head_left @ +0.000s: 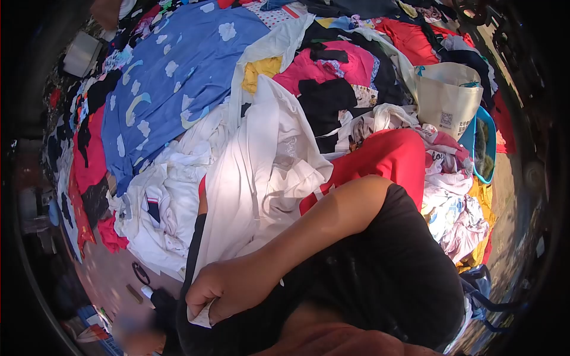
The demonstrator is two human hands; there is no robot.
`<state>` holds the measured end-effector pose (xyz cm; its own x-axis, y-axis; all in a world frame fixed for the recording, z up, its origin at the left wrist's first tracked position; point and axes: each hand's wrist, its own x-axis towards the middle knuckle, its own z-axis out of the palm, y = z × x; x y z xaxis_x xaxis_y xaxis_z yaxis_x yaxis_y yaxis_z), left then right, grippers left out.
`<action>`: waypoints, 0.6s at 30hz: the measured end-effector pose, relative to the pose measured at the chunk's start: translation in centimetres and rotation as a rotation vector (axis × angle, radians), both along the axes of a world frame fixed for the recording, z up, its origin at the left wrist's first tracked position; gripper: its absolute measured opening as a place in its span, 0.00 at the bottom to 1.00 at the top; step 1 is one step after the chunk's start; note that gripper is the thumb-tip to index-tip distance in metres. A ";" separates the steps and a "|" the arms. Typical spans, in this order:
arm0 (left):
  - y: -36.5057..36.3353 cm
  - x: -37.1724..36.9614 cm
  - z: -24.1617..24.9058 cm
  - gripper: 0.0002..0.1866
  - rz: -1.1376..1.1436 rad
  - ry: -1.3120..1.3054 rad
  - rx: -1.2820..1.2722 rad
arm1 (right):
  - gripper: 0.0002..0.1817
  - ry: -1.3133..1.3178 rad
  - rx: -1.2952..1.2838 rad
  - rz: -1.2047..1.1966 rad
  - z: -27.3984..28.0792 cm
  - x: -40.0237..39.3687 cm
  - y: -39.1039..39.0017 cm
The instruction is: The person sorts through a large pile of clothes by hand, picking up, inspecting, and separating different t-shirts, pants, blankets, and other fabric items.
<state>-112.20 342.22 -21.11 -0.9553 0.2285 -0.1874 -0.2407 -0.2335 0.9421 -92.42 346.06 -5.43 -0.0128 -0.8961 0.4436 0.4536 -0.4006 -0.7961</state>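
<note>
A white cloth garment (249, 172) is draped over my lap and stretches up toward the pile. My right forearm reaches across my body to the left. At its end my right hand (228, 291) is closed in a fist, with a corner of the white cloth poking out below the fingers. Only a sliver of my left arm (203, 205) shows at the white garment's left edge; my left hand is hidden behind the cloth. A red trouser leg (380, 163) is bent up beside the garment.
Heaped clothes surround me. A blue cloud-print sheet (178, 77) spreads at the upper left, with white clothes (172, 202) below it. A pale bag (448, 98) and a blue-rimmed container (487, 142) stand at the right. Part of another person (145, 338) shows at the lower left.
</note>
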 end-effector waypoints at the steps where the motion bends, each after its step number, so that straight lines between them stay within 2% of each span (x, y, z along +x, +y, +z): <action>1: -0.5 -0.1 0.1 0.17 0.015 0.008 0.000 | 0.14 0.025 0.043 0.015 -0.4 -0.7 0.0; 7: -2.2 -0.3 0.3 0.18 0.066 0.030 0.012 | 0.16 0.120 0.260 0.044 -1.3 -2.7 0.8; 13: -3.3 -0.8 0.5 0.19 0.096 0.033 0.033 | 0.16 0.105 0.259 0.006 -1.3 -4.2 2.2; 14: -3.3 -0.7 0.6 0.19 0.098 0.038 0.037 | 0.13 0.061 0.260 -0.091 -1.5 -4.3 2.4; 17: -3.5 -0.6 0.9 0.19 0.099 0.022 0.053 | 0.12 0.078 0.411 -0.087 -1.7 -5.6 3.7; 18: -3.5 -0.6 0.9 0.19 0.097 0.017 0.061 | 0.12 0.098 0.310 -0.174 -2.3 -5.7 4.1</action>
